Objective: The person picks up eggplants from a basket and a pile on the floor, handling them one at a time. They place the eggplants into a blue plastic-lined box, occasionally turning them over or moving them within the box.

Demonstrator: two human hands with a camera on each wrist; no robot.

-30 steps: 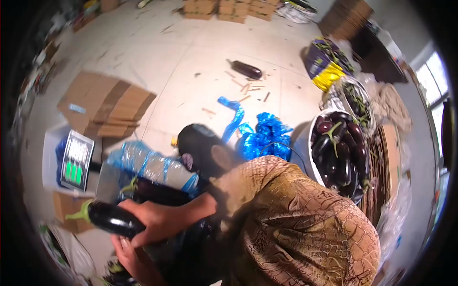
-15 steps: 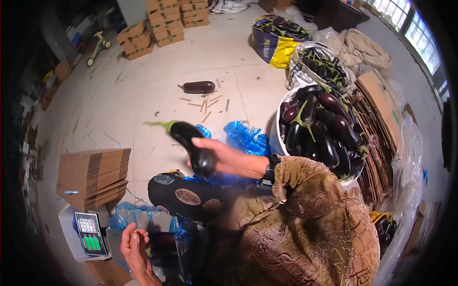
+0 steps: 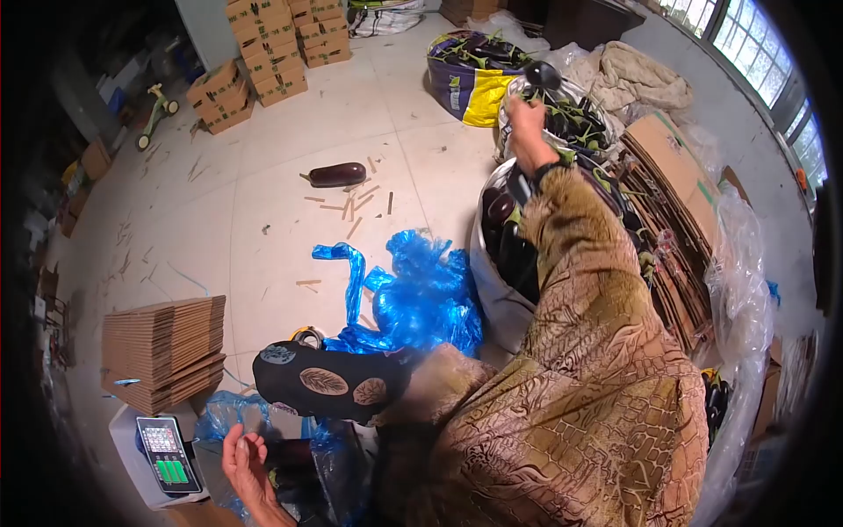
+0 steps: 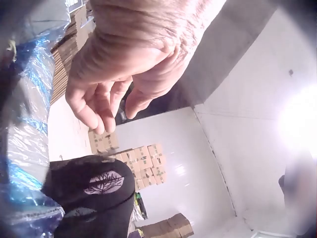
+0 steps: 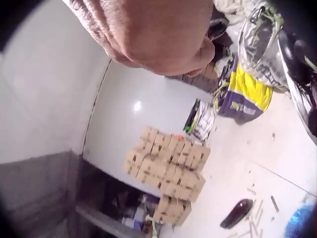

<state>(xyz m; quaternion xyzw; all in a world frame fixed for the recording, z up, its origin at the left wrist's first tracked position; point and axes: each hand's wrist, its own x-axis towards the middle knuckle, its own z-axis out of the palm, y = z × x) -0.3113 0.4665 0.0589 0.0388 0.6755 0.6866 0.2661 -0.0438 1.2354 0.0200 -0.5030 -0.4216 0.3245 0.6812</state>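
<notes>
Eggplant (image 3: 542, 75) shows at the fingertips of the right hand (image 3: 525, 119), beyond the white tub (image 3: 496, 299) and above a sack (image 3: 584, 123). Whether those fingers grip it cannot be told. Left hand (image 3: 244, 458), well on the near side of the tub by a blue bag (image 3: 224, 411), hangs loosely curled, holding nothing.

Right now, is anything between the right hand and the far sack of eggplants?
Nothing visible. The right hand is over the sack, a dark eggplant at its fingertips; the white tub sits under the forearm.
</notes>
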